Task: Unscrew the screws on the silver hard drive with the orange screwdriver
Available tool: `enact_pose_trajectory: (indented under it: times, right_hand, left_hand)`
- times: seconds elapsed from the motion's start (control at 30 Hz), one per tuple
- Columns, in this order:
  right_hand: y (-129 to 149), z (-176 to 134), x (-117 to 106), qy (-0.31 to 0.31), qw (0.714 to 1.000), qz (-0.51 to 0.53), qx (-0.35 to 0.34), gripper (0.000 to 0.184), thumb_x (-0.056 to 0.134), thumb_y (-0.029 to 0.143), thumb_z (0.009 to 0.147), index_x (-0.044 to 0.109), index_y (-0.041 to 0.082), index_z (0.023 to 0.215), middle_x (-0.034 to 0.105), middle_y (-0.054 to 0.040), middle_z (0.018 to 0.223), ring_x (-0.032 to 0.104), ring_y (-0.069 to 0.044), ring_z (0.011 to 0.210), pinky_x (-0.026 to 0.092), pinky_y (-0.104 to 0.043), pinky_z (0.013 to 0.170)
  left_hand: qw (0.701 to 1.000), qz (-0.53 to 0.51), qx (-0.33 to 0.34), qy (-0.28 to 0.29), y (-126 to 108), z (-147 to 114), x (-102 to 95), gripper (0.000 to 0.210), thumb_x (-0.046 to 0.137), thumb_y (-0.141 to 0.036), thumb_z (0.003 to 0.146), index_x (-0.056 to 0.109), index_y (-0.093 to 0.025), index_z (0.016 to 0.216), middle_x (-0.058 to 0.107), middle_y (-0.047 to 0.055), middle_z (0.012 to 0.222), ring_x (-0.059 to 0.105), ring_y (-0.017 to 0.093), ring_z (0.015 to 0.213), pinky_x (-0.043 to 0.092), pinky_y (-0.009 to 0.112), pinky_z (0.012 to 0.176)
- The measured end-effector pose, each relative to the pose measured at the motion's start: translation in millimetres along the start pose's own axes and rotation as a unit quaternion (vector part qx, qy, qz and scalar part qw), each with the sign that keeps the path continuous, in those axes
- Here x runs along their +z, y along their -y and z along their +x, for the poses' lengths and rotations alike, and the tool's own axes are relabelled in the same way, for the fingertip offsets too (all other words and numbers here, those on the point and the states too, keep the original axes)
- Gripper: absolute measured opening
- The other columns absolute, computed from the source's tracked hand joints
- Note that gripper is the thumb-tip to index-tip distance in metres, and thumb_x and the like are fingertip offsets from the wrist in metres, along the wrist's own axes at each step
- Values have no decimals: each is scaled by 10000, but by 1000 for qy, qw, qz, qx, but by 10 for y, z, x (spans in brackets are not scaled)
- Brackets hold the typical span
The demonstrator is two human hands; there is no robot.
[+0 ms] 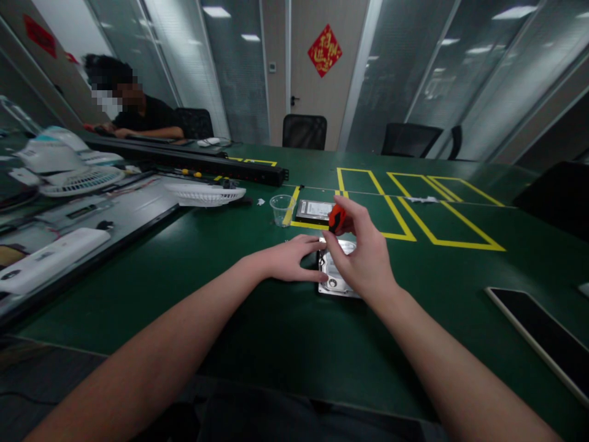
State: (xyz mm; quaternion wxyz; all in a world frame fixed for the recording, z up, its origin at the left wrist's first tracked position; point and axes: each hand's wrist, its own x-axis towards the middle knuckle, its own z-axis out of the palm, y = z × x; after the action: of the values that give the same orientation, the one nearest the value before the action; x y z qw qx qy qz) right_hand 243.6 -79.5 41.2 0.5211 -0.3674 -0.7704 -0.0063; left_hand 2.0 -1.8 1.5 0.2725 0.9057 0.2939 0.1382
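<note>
A silver hard drive (332, 268) lies on the green table in front of me. My left hand (294, 258) rests at its left side, thumb and fingers stretched apart and touching the drive's edge. Over the drive's far part, my right hand (367, 255) is closed around the red and black handle of a screwdriver (337, 218). The handle stands roughly upright; the tip is too small to make out. My right hand hides the right part of the drive. Just behind lies a second hard drive (314, 211), label side up, beside a clear plastic cup (282, 212).
Yellow tape (464, 245) outlines boxes on the table. To the left are a long black bar (207, 166), a white fan part (207, 194) and a large metal panel (133, 209). A phone-like slab (538, 325) lies at right. Another person (147, 116) sits at the far left.
</note>
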Motion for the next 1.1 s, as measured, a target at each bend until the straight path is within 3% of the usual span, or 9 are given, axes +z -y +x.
enact_pose_trajectory:
  times: [0.5,0.7,0.83,1.1]
  right_hand:
    - [14,8,5,0,1000,-1,-9,697,713,162,1128,634,327,1801,856,-125,1487,863,-327,1170,817,-580,1078]
    - [19,0,7,3,1000,20,-2,690,697,164,1124,598,313,1791,829,-158,1603,895,-356,1301,797,-632,1203]
    - [8,-19,5,17,999,35,17,723,720,175,1097,571,321,1789,823,-163,1586,905,-357,1268,800,-645,1197]
    - [21,12,-6,-3,999,13,-31,573,739,201,1167,640,316,1720,839,-149,1562,887,-349,1273,796,-601,1161]
  left_hand:
    - [1000,-4,-3,0,7,-4,3,1048,930,-906,1080,667,-330,1915,573,209,2038,533,527,1908,441,760,1582]
    - [1000,-11,-4,2,-1,-5,-8,1065,936,-896,1077,641,-349,1942,534,186,2077,476,528,1948,409,765,1605]
    - [1000,-10,5,-1,11,5,2,1031,952,-881,1070,665,-377,1922,539,165,2080,471,531,1950,426,771,1594]
    - [1000,-5,-1,6,-30,-5,-23,1051,939,-879,1085,659,-319,1930,562,198,2055,517,535,1920,417,755,1603]
